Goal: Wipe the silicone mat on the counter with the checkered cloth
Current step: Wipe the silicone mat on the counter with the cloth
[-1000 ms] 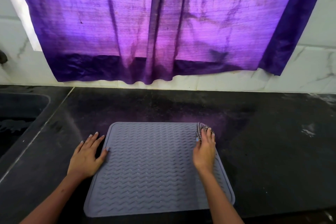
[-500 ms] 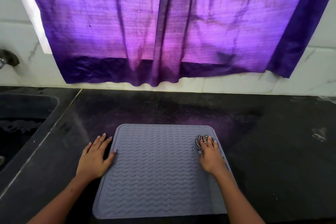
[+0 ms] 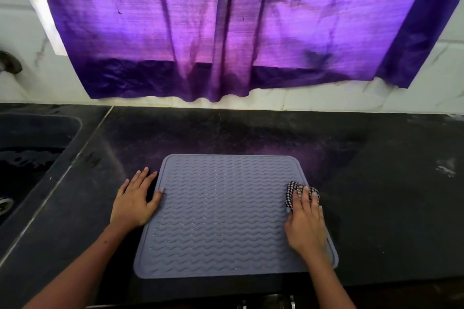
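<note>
A grey silicone mat (image 3: 221, 216) with a wavy ribbed surface lies flat on the black counter (image 3: 376, 195). My right hand (image 3: 305, 223) lies on the mat's right edge and presses a bunched black-and-white checkered cloth (image 3: 293, 190) down under its fingers; only the cloth's far end shows past the fingertips. My left hand (image 3: 135, 200) rests flat on the counter beside the mat's left edge, with its thumb tip touching the mat's rim.
A dark sink (image 3: 27, 158) is sunk into the counter at the left, with a tap fitting (image 3: 10, 63) on the tiled wall above it. A purple curtain (image 3: 226, 32) hangs over the back wall. The counter's front edge runs just below the mat.
My right hand has slid the cloth toward me along the mat's right edge, from the far right corner to mid-edge. My left hand has stayed at the left edge.
</note>
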A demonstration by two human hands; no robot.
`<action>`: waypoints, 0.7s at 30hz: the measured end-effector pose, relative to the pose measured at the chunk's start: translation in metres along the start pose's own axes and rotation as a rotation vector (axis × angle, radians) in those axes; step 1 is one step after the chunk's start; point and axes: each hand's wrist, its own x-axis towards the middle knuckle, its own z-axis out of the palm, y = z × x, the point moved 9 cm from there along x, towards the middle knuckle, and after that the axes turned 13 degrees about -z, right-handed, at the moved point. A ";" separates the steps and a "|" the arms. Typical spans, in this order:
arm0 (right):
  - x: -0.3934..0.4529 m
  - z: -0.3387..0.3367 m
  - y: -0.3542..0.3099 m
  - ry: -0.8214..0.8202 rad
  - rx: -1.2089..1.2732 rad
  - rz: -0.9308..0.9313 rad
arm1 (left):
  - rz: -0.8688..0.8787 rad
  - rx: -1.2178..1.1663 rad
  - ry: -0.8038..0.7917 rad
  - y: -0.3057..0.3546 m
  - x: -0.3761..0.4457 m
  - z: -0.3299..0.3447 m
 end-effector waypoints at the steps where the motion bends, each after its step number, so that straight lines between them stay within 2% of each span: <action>1: 0.002 0.000 0.001 -0.011 -0.004 0.001 | 0.002 0.002 0.002 0.000 0.000 0.000; 6: 0.008 0.004 0.004 -0.115 0.040 -0.014 | -0.001 0.009 0.003 0.000 0.000 0.002; 8: 0.015 0.008 0.009 -0.149 0.153 -0.042 | 0.001 0.010 -0.004 0.000 0.000 0.001; 10: 0.021 0.005 0.016 -0.138 0.443 0.004 | 0.002 0.006 -0.013 0.000 0.000 0.001; 12: 0.020 -0.008 0.027 -0.009 0.864 0.168 | 0.002 0.007 -0.021 -0.001 0.000 0.000; 13: 0.015 -0.017 0.033 0.076 0.979 0.228 | 0.003 0.010 -0.026 0.000 0.000 0.001; 14: 0.009 -0.025 0.034 0.131 0.992 0.247 | 0.003 0.015 -0.029 0.000 0.000 0.000; 16: -0.007 -0.033 0.028 0.148 0.761 0.187 | 0.004 0.022 -0.036 -0.001 -0.001 0.001; 19: -0.039 -0.015 0.001 0.091 0.291 0.051 | 0.003 0.015 -0.045 -0.001 0.000 0.001; 21: -0.047 -0.009 -0.005 0.091 0.108 0.004 | 0.006 0.017 -0.047 -0.001 0.000 0.002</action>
